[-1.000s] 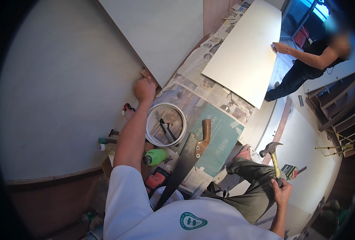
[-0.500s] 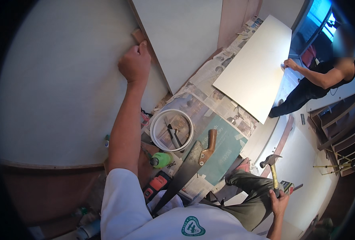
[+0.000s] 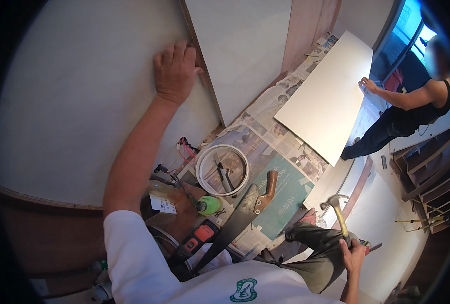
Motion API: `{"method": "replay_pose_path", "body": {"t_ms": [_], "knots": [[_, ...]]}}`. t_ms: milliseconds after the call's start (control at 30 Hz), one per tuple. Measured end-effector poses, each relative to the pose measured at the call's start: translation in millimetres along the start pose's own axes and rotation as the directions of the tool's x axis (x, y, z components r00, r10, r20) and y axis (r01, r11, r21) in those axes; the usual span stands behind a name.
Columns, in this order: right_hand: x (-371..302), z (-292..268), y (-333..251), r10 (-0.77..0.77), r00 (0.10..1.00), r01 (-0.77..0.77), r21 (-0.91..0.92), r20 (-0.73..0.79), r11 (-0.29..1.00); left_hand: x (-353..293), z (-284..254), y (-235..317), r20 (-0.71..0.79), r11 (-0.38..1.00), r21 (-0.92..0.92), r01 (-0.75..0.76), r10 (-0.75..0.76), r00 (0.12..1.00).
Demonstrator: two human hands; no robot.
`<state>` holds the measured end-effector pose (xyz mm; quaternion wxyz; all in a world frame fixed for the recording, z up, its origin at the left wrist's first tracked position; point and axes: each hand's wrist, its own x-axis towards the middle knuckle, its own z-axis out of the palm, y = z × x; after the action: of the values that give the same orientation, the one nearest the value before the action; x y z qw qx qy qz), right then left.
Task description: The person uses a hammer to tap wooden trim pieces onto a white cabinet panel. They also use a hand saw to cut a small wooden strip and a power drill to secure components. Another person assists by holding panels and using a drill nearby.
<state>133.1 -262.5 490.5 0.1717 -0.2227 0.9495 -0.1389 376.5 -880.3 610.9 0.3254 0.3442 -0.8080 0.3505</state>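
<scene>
Your right hand is clamping the hammer; your left hand, grip unclear, is risking pinching if the panel shifts.

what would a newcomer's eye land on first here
Probably the hammer, held head-up in the right hand at lower right, and the big handsaw near the centre. The left hand also stands out at upper left, by the edge of a pale panel. A long white board lies brightly lit on newspaper at upper right, a co-worker beside it.
</scene>
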Motion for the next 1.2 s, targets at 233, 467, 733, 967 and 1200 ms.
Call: {"method": "replay_pose_path", "body": {"t_ms": [233, 467, 733, 967, 1200], "knots": [[40, 15, -145, -0.365, 0.908, 0.335, 0.169, 0.203, 0.927, 34, -8, -35, -0.122, 0.973, -0.030, -0.229, 0.224, 0.967], [89, 54, -289, -0.645, 0.688, 0.508, 0.413, 0.334, 0.756, 47, -25, -29, -0.215, 0.971, 0.052, -0.232, 0.237, 0.947], [98, 69, -382, -0.732, 0.677, 0.705, 0.219, 0.071, 0.674, 44, -19, -33, -0.174, 0.979, 0.019, -0.205, 0.205, 0.963], [84, 65, -403, -0.749, 0.661, 0.723, 0.225, 0.054, 0.654, 39, -10, -38, -0.081, 0.972, -0.064, -0.228, 0.223, 0.972], [91, 72, -419, -0.766, 0.643, 0.736, 0.300, -0.025, 0.608, 35, -2, -38, -0.166, 0.960, 0.022, -0.279, 0.279, 0.946]]}}
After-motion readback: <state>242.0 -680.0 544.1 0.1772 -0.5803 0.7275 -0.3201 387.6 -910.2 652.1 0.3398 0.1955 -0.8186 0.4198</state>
